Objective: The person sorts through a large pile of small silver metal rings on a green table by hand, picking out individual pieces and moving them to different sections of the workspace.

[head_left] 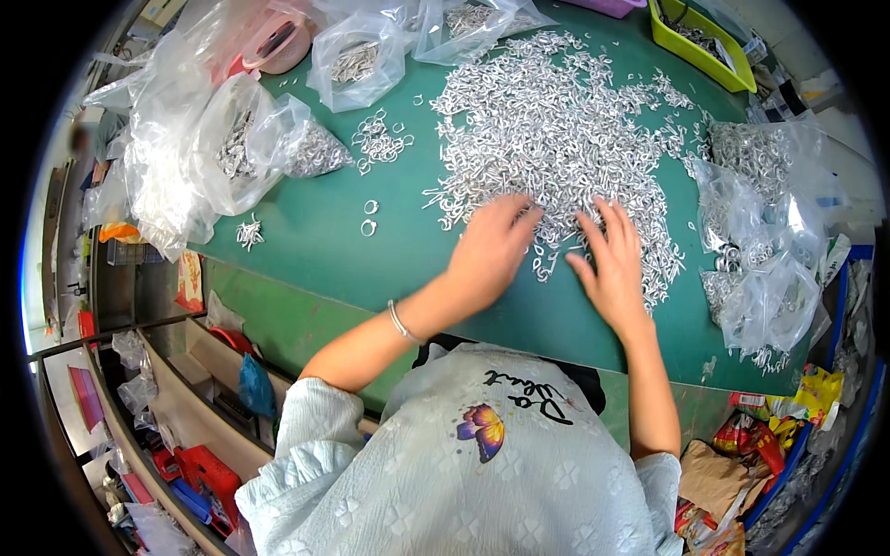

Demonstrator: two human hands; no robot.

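A wide pile of small silver hook-like metal pieces (556, 130) is spread over the green tabletop (315, 255). At the pile's near edge, my left hand (491, 243) is blurred, its fingers bent over the pieces; whether it pinches any is hidden. My right hand (614, 269) lies on the near right part of the pile with fingers apart, holding nothing that I can see. A few loose pieces (543, 263) lie between the two hands. Left of the pile sit a small heap of metal rings (378, 144) and two single rings (369, 227).
Clear plastic bags of metal parts (357, 69) stand along the far left. More filled bags (765, 232) line the right edge. A green tray (705, 46) and a pink bowl (278, 46) sit at the back. A small cluster of metal pins (249, 233) lies near the left edge.
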